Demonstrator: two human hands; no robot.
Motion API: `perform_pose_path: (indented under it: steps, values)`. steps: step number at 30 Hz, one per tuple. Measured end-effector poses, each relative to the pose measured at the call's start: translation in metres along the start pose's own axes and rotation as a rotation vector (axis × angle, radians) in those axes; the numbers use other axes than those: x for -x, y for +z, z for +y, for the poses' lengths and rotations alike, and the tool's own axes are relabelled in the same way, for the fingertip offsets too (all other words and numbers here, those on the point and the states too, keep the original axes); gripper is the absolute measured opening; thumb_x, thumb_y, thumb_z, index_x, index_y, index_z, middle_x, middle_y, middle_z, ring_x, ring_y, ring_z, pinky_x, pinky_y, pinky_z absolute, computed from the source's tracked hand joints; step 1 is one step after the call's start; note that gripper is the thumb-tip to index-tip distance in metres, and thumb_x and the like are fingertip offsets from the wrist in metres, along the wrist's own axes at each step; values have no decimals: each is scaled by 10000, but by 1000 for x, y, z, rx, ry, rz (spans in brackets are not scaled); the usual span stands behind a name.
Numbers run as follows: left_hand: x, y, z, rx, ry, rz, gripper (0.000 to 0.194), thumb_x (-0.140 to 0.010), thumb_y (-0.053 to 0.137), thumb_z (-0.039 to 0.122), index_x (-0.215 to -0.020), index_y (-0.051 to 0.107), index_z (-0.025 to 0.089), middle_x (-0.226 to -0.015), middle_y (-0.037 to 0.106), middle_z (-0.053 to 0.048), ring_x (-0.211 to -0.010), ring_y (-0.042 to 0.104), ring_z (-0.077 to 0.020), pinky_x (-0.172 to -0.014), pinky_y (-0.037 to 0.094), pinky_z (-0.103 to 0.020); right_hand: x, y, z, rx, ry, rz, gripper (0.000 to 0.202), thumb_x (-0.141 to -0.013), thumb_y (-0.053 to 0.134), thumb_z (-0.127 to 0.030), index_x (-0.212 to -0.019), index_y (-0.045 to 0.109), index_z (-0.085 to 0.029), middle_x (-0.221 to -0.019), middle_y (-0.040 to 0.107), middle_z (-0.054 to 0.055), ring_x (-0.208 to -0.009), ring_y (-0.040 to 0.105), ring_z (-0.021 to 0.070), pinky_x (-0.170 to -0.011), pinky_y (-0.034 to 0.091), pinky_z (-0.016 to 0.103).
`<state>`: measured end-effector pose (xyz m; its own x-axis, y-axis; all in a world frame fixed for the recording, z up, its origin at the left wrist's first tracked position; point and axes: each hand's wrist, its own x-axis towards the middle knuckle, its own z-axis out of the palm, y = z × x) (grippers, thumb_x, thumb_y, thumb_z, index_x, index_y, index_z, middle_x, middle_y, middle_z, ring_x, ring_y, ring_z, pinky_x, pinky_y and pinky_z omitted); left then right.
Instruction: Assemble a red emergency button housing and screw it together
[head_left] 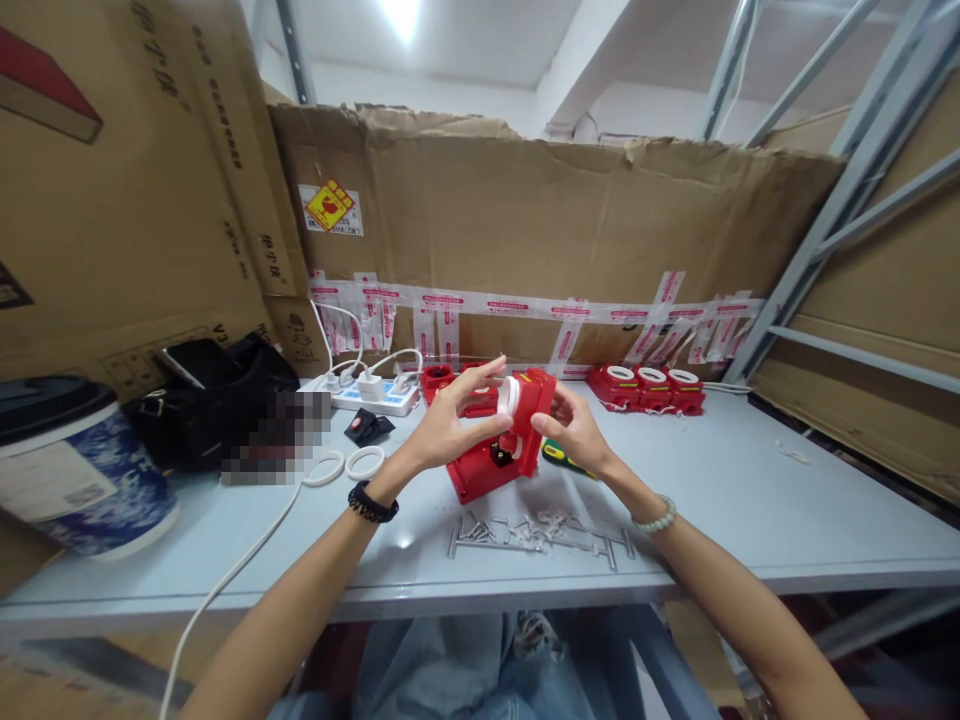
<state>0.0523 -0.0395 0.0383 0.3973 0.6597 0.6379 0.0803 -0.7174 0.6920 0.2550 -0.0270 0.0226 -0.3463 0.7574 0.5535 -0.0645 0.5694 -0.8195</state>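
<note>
blue-jeaned knees under the table edge, two bare forearms reaching out above them. left hand curled around the red housing, fingers spread and partly open over its top; right hand closed against the housing's other side, thumb near the white ring set into its face. the housing is tilted, its lower corner resting on or just above the grey table, centre of the bench. judged progress: ring looks seated or nearly so, black part visible low on the face; whether screws are in cannot be told. a spread of long metal screws lies just in front, a green-handled screwdriver just behind the right hand, both untouched. two spare white rings lie to the left. three red units with white rings sit lined up at the back right, apparently finished. power strip with white plugs, black bag, a blue-and-white tub at left. taped cardboard wall behind, grey shelving uprights right, ceiling light overhead.
</note>
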Motion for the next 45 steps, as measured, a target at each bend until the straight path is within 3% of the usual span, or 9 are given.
perform_pose_path:
  steps: [4, 7, 11, 14, 18, 23, 27, 37, 45]
  values:
    - [0, -2, -3, 11, 32, -42, 445, -800, 646, 287, -1226, 548, 206, -1262, 542, -118, -1143, 537, -247, -975, 452, -396, 0, 0, 3, 2, -3, -18, 517, -707, 698, -391, -1149, 525, -187, -1033, 677, 77, -957, 638, 218, -826, 503, 344]
    - [-1, -2, -2, 15, 105, -74, 557, -733, 717, 274, -1255, 524, 263, -1360, 460, -85, -1256, 430, -263, -1028, 401, -391, 0, 1, 4, -9, -1, -15, 510, -716, 687, -393, -1153, 524, -187, -1039, 676, 80, -968, 636, 220, -828, 502, 343]
    - [-1, 0, -2, 63, -44, 47, 491, -803, 631, 373, -1247, 507, 205, -1227, 564, -114, -1090, 557, -236, -920, 474, -374, 0, 3, 0, 26, 7, -12, 585, -681, 713, -390, -1184, 499, -181, -1019, 674, 87, -927, 642, 222, -823, 501, 361]
    - [-1, -1, 0, 61, -55, 5, 367, -826, 606, 339, -1147, 563, 166, -1127, 600, -109, -1023, 589, -217, -909, 480, -372, 1, 4, -1, 52, 17, -13, 628, -664, 721, -396, -1205, 484, -185, -997, 677, 82, -921, 641, 220, -829, 501, 371]
    - [0, -2, 1, 35, 61, -47, 478, -764, 678, 289, -1215, 531, 222, -1321, 472, -105, -1211, 463, -255, -995, 420, -392, 0, 5, -2, 61, 22, 7, 648, -651, 725, -406, -1207, 479, -180, -1002, 674, 89, -940, 635, 226, -837, 499, 374]
    - [0, -1, -1, -2, -87, -1, 358, -869, 531, 379, -1161, 536, 172, -1120, 602, -109, -993, 594, -215, -896, 470, -384, 0, 6, -3, 68, 0, 15, 627, -646, 733, -391, -1182, 484, -180, -1007, 670, 88, -923, 636, 222, -836, 502, 375]
    - [0, -2, 0, -8, 16, -66, 512, -775, 666, 323, -1246, 490, 229, -1302, 495, -100, -1180, 490, -240, -980, 420, -372, 0, 6, -3, 63, -2, 11, 596, -659, 721, -399, -1164, 488, -183, -1019, 669, 89, -930, 636, 222, -833, 503, 371]
    - [-1, -1, -1, 26, -29, -32, 549, -780, 657, 355, -1288, 477, 248, -1346, 485, -94, -1201, 488, -251, -986, 416, -375, 0, 6, -3, 63, 3, 38, 672, -626, 750, -388, -1200, 459, -195, -1039, 658, 93, -973, 625, 236, -889, 479, 403]
    - [-2, -3, -5, 37, -75, 25, 418, -795, 641, 350, -1164, 572, 166, -1153, 617, -110, -1053, 584, -228, -904, 473, -355, 0, 7, -3, 62, -28, 14, 668, -628, 753, -372, -1192, 447, -184, -1055, 652, 99, -986, 619, 226, -893, 476, 382]
